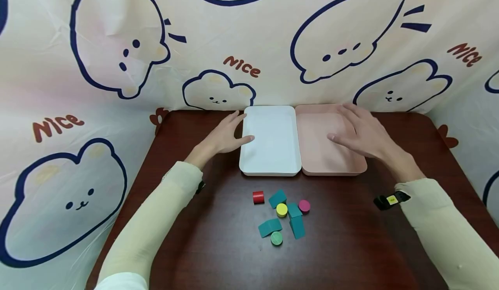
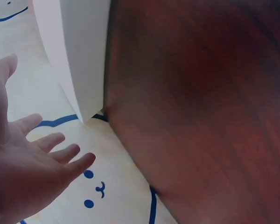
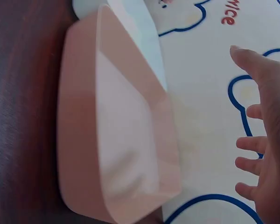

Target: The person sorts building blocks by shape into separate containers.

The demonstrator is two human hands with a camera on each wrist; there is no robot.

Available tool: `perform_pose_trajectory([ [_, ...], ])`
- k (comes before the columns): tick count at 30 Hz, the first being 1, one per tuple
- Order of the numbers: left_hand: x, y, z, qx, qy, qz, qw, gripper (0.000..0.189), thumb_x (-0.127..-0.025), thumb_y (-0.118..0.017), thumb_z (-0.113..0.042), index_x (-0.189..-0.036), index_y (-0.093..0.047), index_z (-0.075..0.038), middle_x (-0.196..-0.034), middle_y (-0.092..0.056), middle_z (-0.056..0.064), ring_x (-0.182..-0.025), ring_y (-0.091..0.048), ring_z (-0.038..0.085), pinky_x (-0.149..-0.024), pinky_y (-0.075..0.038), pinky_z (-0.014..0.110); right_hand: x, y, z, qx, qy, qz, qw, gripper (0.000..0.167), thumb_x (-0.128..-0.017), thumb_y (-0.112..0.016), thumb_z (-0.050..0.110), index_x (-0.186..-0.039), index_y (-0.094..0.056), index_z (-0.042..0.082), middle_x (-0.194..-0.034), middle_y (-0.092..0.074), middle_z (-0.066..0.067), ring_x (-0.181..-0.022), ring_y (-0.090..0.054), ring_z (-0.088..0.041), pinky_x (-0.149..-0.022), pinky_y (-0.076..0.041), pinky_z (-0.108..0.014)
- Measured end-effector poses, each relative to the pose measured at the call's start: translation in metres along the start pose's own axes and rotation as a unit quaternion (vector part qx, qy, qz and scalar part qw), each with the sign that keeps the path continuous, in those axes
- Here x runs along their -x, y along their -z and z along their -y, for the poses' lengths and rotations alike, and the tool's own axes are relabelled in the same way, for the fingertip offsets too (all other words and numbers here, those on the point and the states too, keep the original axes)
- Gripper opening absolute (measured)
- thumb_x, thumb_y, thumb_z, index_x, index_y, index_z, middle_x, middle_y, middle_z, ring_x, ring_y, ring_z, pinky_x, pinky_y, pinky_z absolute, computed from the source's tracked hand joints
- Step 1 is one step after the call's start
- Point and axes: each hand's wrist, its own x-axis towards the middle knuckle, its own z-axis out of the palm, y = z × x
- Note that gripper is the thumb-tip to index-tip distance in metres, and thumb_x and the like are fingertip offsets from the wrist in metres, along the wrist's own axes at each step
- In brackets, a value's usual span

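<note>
Two shallow trays lie side by side at the table's far edge: a white tray and a pink tray. My left hand, fingers spread, is at the white tray's left side, its thumb overlapping the rim in the head view. The left wrist view shows that hand with nothing in its palm, beside the white tray's wall. Over the right part of the pink tray hovers my right hand, fingers extended. In the right wrist view this hand is apart from the pink tray's wall.
On the dark wooden table, nearer me, lie a red cylinder, several teal blocks, a yellow disc, a magenta disc and a green disc. A printed cloth hangs behind the table.
</note>
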Motion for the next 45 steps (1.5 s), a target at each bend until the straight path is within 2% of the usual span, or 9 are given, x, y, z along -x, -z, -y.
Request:
perform_pose_trajectory([
  [4, 0.003, -0.007, 0.004, 0.027, 0.004, 0.002, 0.9996, 0.088, -0.1, -0.062, -0.061, -0.169, -0.028, -0.017, -0.175, -0.02, 0.012, -0.159, -0.023, 0.032, -0.127, -0.029, 0.056, 0.002, -0.012, 0.008, -0.031, 0.013, 0.005, 0.9994, 0.095, -0.093, -0.071, 0.064, -0.165, -0.037, 0.013, -0.17, -0.031, -0.018, -0.151, -0.031, -0.048, -0.113, -0.031, -0.08],
  [11, 0.009, -0.019, 0.011, 0.115, 0.023, -0.034, 0.9925, 0.082, -0.104, -0.063, -0.048, -0.167, -0.028, -0.011, -0.169, -0.034, 0.013, -0.153, -0.037, 0.03, -0.125, -0.036, 0.05, 0.004, -0.032, 0.026, -0.127, 0.047, 0.018, 0.9906, 0.086, -0.093, -0.078, 0.052, -0.163, -0.041, 0.017, -0.166, -0.036, -0.011, -0.148, -0.036, -0.036, -0.116, -0.033, -0.074],
  [17, 0.009, -0.029, 0.013, 0.216, 0.035, -0.043, 0.9749, 0.071, -0.108, -0.062, -0.035, -0.165, -0.03, -0.009, -0.166, -0.039, 0.014, -0.149, -0.044, 0.031, -0.119, -0.044, 0.049, 0.013, -0.044, 0.047, -0.172, 0.076, 0.034, 0.9816, 0.085, -0.092, -0.08, 0.05, -0.162, -0.043, 0.018, -0.162, -0.046, -0.007, -0.14, -0.048, -0.037, -0.113, -0.044, -0.066],
  [23, 0.011, -0.035, 0.013, 0.256, 0.047, -0.03, 0.9649, 0.064, -0.109, -0.059, -0.024, -0.164, -0.031, -0.007, -0.165, -0.039, 0.015, -0.146, -0.048, 0.032, -0.117, -0.047, 0.048, 0.021, -0.058, 0.067, -0.226, 0.129, 0.054, 0.964, 0.081, -0.092, -0.082, 0.044, -0.16, -0.046, 0.019, -0.158, -0.052, -0.003, -0.135, -0.055, -0.028, -0.112, -0.049, -0.057],
  [27, 0.011, -0.038, 0.015, 0.317, 0.066, -0.023, 0.946, 0.06, -0.11, -0.055, -0.016, -0.164, -0.03, -0.004, -0.163, -0.039, 0.016, -0.142, -0.053, 0.033, -0.109, -0.053, 0.047, 0.027, -0.065, 0.081, -0.266, 0.152, 0.077, 0.949, 0.077, -0.093, -0.084, 0.038, -0.157, -0.049, 0.017, -0.152, -0.056, -0.002, -0.132, -0.057, -0.022, -0.112, -0.05, -0.052],
  [32, 0.005, -0.041, 0.018, 0.38, 0.085, -0.018, 0.921, 0.059, -0.111, -0.054, -0.013, -0.164, -0.029, -0.003, -0.162, -0.04, 0.018, -0.14, -0.054, 0.033, -0.105, -0.057, 0.043, 0.035, -0.074, 0.094, -0.316, 0.141, 0.128, 0.9293, 0.072, -0.094, -0.083, 0.037, -0.156, -0.05, 0.02, -0.143, -0.062, -0.007, -0.128, -0.061, -0.031, -0.111, -0.05, -0.059],
  [35, 0.002, -0.043, 0.02, 0.393, 0.093, -0.018, 0.9148, 0.059, -0.111, -0.055, -0.012, -0.164, -0.031, -0.004, -0.162, -0.041, 0.016, -0.138, -0.055, 0.032, -0.105, -0.057, 0.043, 0.038, -0.078, 0.099, -0.326, 0.131, 0.144, 0.9252, 0.071, -0.093, -0.083, 0.04, -0.154, -0.051, 0.023, -0.14, -0.064, -0.007, -0.127, -0.062, -0.031, -0.11, -0.05, -0.061],
  [39, 0.0, -0.043, 0.021, 0.408, 0.1, -0.016, 0.9075, 0.057, -0.11, -0.055, -0.011, -0.163, -0.033, -0.005, -0.162, -0.042, 0.015, -0.136, -0.055, 0.032, -0.105, -0.057, 0.044, 0.041, -0.085, 0.104, -0.332, 0.139, 0.153, 0.9202, 0.066, -0.093, -0.083, 0.038, -0.15, -0.054, 0.021, -0.137, -0.066, -0.009, -0.126, -0.063, -0.026, -0.11, -0.052, -0.053],
  [45, -0.001, -0.045, 0.019, 0.429, 0.103, -0.009, 0.8975, 0.054, -0.111, -0.053, -0.009, -0.162, -0.035, -0.006, -0.161, -0.041, 0.015, -0.135, -0.055, 0.032, -0.105, -0.057, 0.045, 0.045, -0.093, 0.107, -0.349, 0.157, 0.17, 0.9082, 0.063, -0.095, -0.082, 0.033, -0.147, -0.056, 0.008, -0.132, -0.066, -0.013, -0.122, -0.065, -0.03, -0.11, -0.054, -0.043],
])
